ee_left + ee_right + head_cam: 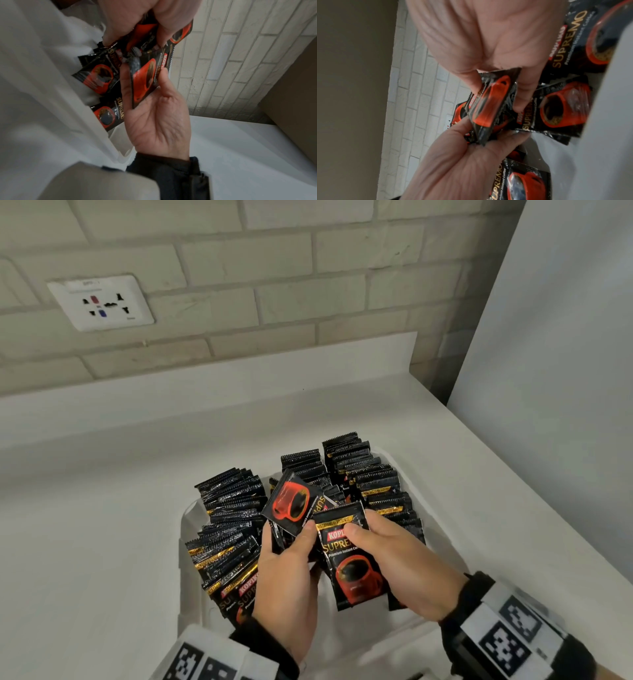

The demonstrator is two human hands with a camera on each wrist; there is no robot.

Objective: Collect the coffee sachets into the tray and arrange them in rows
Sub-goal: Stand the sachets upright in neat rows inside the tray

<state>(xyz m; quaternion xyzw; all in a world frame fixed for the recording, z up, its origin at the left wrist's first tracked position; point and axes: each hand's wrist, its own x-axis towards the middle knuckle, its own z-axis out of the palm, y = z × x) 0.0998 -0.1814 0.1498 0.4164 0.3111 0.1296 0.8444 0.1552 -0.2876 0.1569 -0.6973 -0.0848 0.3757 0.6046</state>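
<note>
Fingers and thumb of the left hand (287,573) pinch a tilted sachet (293,506) above the tray (186,525), while the right hand (399,559) grips an upright sachet (352,559) just beside it.

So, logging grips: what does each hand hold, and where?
Left hand pinches a sideways sachet at its lower edge; right hand pinches an upright sachet near its top.
</note>
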